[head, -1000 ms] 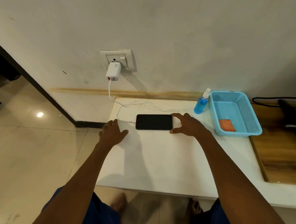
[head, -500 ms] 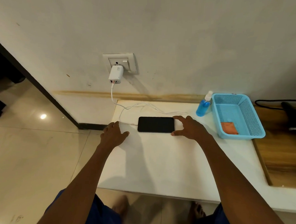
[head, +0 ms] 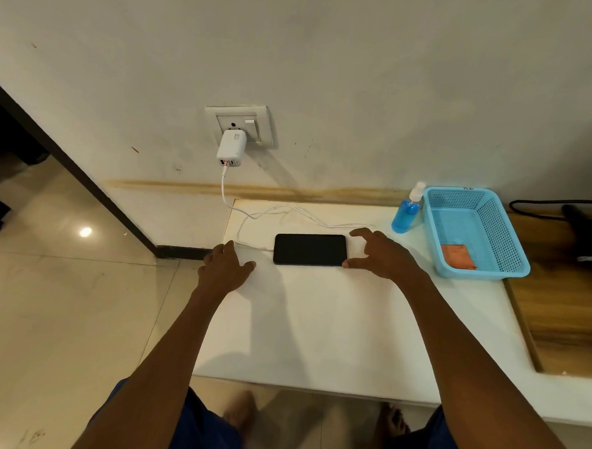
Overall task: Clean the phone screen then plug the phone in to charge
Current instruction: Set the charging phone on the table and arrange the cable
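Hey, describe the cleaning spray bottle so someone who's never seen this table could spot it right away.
Start at the white table against the wall and look to its far right corner, where a light blue mesh basket sits. The spray bottle stands upright just left of that basket. It is the only small clear bottle of blue liquid, topped with a white nozzle.

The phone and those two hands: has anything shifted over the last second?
Hardly anything. The right hand has opened a little at the phone's right end, thumb and forefinger spread at its corners. The left hand stays flat on the table. Phone, cable and charger are unmoved.
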`<act>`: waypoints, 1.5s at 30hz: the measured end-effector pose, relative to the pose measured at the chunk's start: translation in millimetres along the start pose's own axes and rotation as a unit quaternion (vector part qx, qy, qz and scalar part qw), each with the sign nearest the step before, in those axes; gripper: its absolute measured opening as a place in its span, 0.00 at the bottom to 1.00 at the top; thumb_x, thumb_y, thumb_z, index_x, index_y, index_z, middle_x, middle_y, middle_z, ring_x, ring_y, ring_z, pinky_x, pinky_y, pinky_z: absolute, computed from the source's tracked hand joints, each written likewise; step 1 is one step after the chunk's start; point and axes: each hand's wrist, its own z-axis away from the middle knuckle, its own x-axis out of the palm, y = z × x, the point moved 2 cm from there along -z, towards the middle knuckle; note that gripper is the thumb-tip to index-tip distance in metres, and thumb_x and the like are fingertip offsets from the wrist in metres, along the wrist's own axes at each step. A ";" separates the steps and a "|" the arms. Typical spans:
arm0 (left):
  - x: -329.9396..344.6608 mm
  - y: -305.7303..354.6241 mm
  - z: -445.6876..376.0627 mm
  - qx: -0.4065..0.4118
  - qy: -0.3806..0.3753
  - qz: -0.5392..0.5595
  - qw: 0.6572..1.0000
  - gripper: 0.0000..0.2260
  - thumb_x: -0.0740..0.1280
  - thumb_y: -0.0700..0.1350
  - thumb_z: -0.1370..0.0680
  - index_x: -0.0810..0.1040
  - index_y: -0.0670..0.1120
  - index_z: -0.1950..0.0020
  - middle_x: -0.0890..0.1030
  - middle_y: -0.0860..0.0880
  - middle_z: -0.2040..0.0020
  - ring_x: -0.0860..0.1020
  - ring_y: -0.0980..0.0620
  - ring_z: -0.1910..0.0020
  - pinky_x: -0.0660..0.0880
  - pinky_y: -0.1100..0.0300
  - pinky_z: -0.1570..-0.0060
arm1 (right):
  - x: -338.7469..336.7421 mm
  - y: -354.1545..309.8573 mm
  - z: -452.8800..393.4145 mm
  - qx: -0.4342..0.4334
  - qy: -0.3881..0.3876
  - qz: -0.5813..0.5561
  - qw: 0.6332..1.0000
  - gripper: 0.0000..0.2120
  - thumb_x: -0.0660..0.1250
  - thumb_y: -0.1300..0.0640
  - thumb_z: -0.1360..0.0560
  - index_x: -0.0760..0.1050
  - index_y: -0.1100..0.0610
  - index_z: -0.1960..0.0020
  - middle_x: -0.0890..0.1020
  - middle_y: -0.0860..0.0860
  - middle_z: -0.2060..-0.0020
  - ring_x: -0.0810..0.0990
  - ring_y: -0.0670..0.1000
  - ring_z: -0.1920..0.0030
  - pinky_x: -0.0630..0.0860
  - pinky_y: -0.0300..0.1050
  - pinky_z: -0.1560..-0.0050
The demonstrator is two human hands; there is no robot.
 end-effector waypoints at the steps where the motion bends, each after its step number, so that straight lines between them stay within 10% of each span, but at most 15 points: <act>1: -1.4 1.5 1.7 -0.005 0.007 -0.002 1.000 0.36 0.65 0.60 0.22 0.55 0.43 0.21 0.60 0.41 0.22 0.59 0.36 0.24 0.61 0.39 0.29 | -2.9 0.2 1.9 0.002 0.015 -0.011 1.000 0.32 0.71 0.30 0.34 0.68 0.41 0.35 0.73 0.43 0.49 0.77 0.46 0.53 0.74 0.44 0.53; 4: -4.5 8.1 7.8 -0.003 0.025 0.004 1.000 0.36 0.64 0.60 0.22 0.56 0.44 0.21 0.61 0.41 0.22 0.60 0.36 0.25 0.61 0.40 0.30 | -9.5 -3.1 10.6 0.000 0.104 -0.022 0.994 0.18 0.67 0.34 0.27 0.72 0.45 0.44 0.77 0.43 0.54 0.76 0.44 0.58 0.72 0.41 0.56; 8: -5.1 11.6 10.9 0.009 0.028 0.012 1.000 0.35 0.64 0.60 0.22 0.57 0.44 0.22 0.62 0.41 0.23 0.62 0.37 0.25 0.62 0.41 0.30 | -13.4 -11.3 17.2 0.008 0.229 0.011 0.973 0.17 0.64 0.50 0.20 0.71 0.52 0.33 0.79 0.52 0.42 0.80 0.53 0.46 0.79 0.50 0.47; 38: -10.1 9.8 0.5 0.008 0.018 0.033 0.999 0.33 0.65 0.60 0.22 0.61 0.45 0.23 0.64 0.41 0.24 0.64 0.37 0.26 0.62 0.41 0.29 | -3.3 -26.1 -9.3 0.007 0.158 0.029 0.987 0.22 0.53 0.47 0.15 0.62 0.48 0.23 0.74 0.52 0.29 0.74 0.54 0.31 0.74 0.50 0.34; 45: -6.7 50.2 23.9 0.076 0.078 0.039 0.993 0.27 0.63 0.59 0.21 0.66 0.47 0.26 0.72 0.44 0.30 0.71 0.39 0.33 0.68 0.45 0.36 | -20.8 -19.7 23.3 -0.010 0.264 -0.027 0.964 0.16 0.59 0.45 0.17 0.78 0.51 0.38 0.85 0.50 0.50 0.83 0.52 0.51 0.80 0.50 0.48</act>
